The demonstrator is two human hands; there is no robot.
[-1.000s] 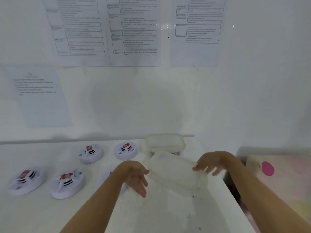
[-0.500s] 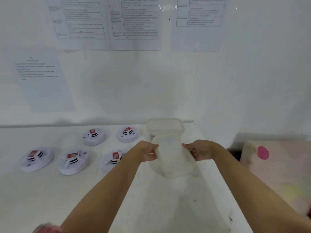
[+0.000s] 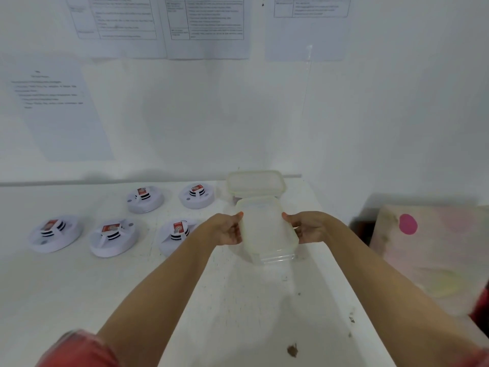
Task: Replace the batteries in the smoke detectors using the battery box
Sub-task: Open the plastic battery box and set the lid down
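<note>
1. Hands, seen from the head camera: two bare forearms reach forward over a white table point(image 3: 79, 300). The left hand point(image 3: 227, 230) and right hand point(image 3: 308, 229) close in from either side on one container.
2. The near box point(image 3: 267, 229) is a translucent plastic container with its lid on. It is toward the right edge of the table, at or just above the surface; whether it rests on the table cannot be told. Its contents do not show through the cloudy plastic.
3. The left hand has its thumb on the lid's left edge and its fingers curled against the left wall, gripping the near box.
4. The right hand mirrors it, with the thumb on the lid's right edge and the fingers wrapped round the right wall.
5. The far box point(image 3: 255, 182) is a similar lidded container. It stands just behind the near box, close to the back wall.
6. Five round white smoke detectors lie to the left of the boxes:
   - In the back row are the back-left detector point(image 3: 148, 205) and back-right detector point(image 3: 197, 201).
   - In the front row are the front-left detector point(image 3: 54, 235), front-middle detector point(image 3: 112, 241) and front-right detector point(image 3: 172, 239).
   - Each has a red-labelled block at its middle.
   - The front-right detector is partly hidden by the left forearm.
7. Printed sheets point(image 3: 206, 22) hang on the wall above. A pale pad with a pink dot point(image 3: 408, 224) lies right of the table, and a red sleeve point(image 3: 79, 350) shows at the lower left.
</note>
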